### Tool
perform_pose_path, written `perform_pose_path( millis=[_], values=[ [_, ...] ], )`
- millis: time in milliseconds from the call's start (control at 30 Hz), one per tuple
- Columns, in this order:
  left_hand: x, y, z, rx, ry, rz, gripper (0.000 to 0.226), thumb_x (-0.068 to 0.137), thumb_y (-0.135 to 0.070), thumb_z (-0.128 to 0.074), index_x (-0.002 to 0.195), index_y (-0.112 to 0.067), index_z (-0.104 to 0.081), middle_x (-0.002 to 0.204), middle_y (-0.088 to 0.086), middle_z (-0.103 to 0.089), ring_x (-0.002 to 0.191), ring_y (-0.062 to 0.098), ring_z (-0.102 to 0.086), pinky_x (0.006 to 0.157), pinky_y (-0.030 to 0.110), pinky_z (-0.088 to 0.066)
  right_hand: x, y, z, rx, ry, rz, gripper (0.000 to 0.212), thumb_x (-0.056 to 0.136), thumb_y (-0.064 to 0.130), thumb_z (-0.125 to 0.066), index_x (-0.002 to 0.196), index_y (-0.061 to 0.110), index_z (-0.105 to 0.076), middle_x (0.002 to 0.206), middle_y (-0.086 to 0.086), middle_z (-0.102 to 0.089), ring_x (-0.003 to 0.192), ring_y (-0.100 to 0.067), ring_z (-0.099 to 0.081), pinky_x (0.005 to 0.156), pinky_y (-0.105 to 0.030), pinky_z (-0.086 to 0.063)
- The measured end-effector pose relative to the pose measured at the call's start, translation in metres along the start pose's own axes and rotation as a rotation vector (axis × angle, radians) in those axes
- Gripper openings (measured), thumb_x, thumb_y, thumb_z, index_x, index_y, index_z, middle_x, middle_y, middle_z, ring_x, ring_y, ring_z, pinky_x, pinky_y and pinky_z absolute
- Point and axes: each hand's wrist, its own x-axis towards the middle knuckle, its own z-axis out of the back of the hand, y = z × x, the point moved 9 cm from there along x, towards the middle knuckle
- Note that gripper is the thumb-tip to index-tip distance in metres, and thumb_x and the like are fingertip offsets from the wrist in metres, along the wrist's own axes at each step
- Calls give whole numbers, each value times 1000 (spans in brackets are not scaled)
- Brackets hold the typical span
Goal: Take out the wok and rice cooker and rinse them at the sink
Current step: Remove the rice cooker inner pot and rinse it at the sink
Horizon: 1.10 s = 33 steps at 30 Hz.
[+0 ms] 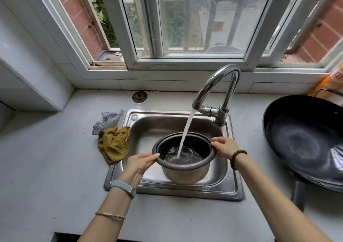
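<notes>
The left hand [141,162] pinches the near-left rim of the rice cooker pot [185,174], thumb on top. The right hand [225,146] grips the right rim, fingers curled over it. The pot is mid-frame in the sink [185,193]. It is dark inside and matte steel outside, with a flared dark rim, and water churns in its bottom where the faucet [219,82] stream lands. At the right edge the black, glossy wok [300,141] lies on the counter, handle toward the lower edge.

The countertop [46,158] is pale grey, with the steel sink inset. A mustard-yellow cloth [114,143] drapes over the sink's left rim, touching a silver mesh scourer [106,121] above it. A white-framed window [185,59] spans the top, with brick outside on both sides.

Counted: two hands, one pot, one wok, one faucet, one cloth, one scourer.
</notes>
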Motion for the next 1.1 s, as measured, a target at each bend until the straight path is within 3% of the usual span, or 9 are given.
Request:
perform_pose_path(
  millis=[67,167,300,400,533,633,767,967,1100],
  values=[
    [1,0,-1,-25,-18,1,15,72,17,-72,84,12,-65,64,15,-70,58,15,-71,55,15,-55,0,-5,1,-73,0,-22,22,89,9,-59,108,0,-66,55,3,-53,44,-6,-47,45,-13,-40],
    [2,-11,2,-7,-46,-42,14,70,15,-74,80,10,-66,65,15,-70,59,14,-71,55,14,-54,-5,-19,-9,-9,73,-155,12,90,4,-56,95,-3,-66,36,5,-43,28,-4,-34,34,-14,-32],
    [4,-32,12,71,-92,-121,12,71,8,-78,75,4,-68,67,12,-70,67,16,-69,56,11,-53,-16,-26,-36,21,199,-279,12,91,7,-56,80,7,-60,36,2,-40,33,-8,-31,36,-15,-30],
    [7,-53,22,163,-131,-202,18,71,-1,-81,83,6,-69,83,16,-68,77,17,-65,60,11,-53,-23,-33,-64,38,299,-341,22,92,9,-53,71,11,-53,36,3,-38,31,-8,-29,36,-14,-32],
    [6,-80,29,298,-183,-297,31,70,-8,-84,95,4,-70,86,11,-69,73,11,-65,60,11,-52,-31,-37,-101,111,398,-378,20,95,8,-49,76,12,-52,37,4,-37,29,-7,-28,33,-12,-30],
    [-1,-95,31,426,-219,-367,34,67,-11,-86,96,-6,-69,82,4,-70,77,13,-65,75,23,-53,-29,-32,-113,179,373,-350,14,96,3,-46,91,9,-58,37,5,-39,29,-4,-30,35,-12,-30],
    [-8,-103,26,523,-177,-455,32,69,0,-83,97,-6,-69,76,3,-67,73,13,-62,72,20,-50,-20,-19,-115,140,339,-270,29,98,11,-39,121,15,-56,56,1,-48,50,-8,-37,53,-18,-35],
    [-28,-112,8,612,-192,-690,38,67,1,-83,99,-14,-68,78,-2,-66,67,9,-61,70,19,-54,-7,11,-109,218,282,-213,34,102,31,-30,129,28,-49,83,-5,-58,73,-10,-48,75,-30,-38],
    [-38,-116,-5,665,-196,-806,36,68,-2,-83,94,-19,-66,78,-4,-67,67,8,-62,63,10,-51,7,23,-99,258,201,-165,41,103,39,-27,131,24,-52,111,-8,-64,98,-15,-51,95,-36,-29]
  ],
)
